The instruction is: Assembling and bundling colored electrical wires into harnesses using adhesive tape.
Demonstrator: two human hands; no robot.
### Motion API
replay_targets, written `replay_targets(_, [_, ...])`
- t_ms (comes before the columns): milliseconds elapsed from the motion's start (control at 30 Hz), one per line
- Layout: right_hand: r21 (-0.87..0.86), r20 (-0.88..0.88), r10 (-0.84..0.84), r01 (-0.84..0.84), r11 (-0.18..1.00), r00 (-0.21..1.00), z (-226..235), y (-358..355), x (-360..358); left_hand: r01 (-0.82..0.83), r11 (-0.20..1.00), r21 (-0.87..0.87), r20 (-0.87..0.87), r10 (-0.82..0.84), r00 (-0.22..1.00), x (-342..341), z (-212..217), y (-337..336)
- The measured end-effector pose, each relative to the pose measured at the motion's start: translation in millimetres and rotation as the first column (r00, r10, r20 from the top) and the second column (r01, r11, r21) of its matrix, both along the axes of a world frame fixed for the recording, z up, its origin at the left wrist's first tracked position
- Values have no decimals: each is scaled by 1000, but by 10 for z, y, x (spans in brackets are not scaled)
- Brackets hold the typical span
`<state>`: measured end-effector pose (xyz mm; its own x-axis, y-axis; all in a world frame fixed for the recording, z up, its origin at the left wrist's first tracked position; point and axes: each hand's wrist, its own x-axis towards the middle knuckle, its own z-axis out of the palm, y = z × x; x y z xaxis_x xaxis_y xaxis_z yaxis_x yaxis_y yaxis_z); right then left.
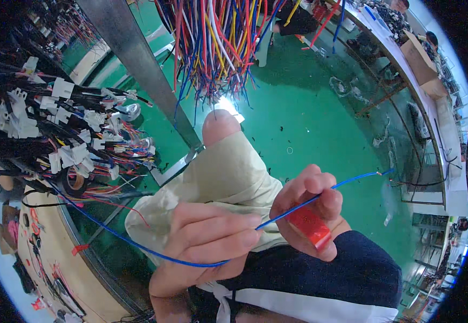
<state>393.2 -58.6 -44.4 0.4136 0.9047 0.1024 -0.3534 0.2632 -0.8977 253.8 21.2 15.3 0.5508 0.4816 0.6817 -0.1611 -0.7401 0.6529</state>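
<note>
My left hand is closed, pinching a blue wire between thumb and fingers above my lap. From the bundle at the left, this wire sags under the left hand, comes out at its fingertips and rises to the right. It crosses the fingers of my right hand, and its tip, with a short lighter spot near it, sticks out beyond them. A glossy red piece, which looks like a roll of red tape, sits in the right hand between thumb and curled fingers.
At the left lies a thick bundle of cables with white connectors and a black tape roll on a wooden bench. Many coloured wires hang ahead, beside a metal post. A long table curves along the right.
</note>
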Motion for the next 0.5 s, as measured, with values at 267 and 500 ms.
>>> replay_targets(267, [19,-70,14,-12,1000,997,-177,43,-195,52,997,52,32,-53,998,-62,-125,112])
replay_targets(500, [111,-2,35,-35,993,999,146,263,-174,50,992,115,27,-53,998,-77,-188,135])
